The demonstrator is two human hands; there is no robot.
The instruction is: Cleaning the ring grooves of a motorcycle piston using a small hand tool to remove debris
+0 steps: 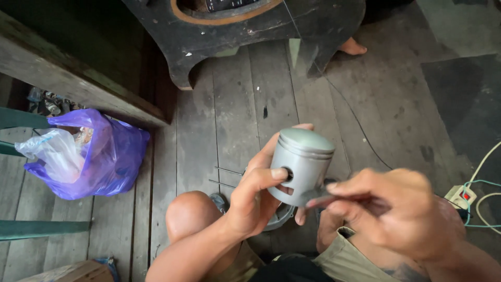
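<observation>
Grey piston [302, 164] in left hand [255, 196]; purple bag [112, 156] far left

We see left hand [254, 196] at frame centre gripping grey metal piston [302, 164], crown tilted up and right, thumb beside pin hole in its side. Right hand [391, 209], lower right, pinches small dark tool [315, 197], blurred, tip touching piston skirt. Bare knee [189, 214] below left hand. We note wooden plank floor [235, 104] beneath. Purple plastic bag [112, 156] at left, clear bag inside. Dark wooden furniture [245, 31] at top. White power strip [460, 197] with cables at right edge.
</observation>
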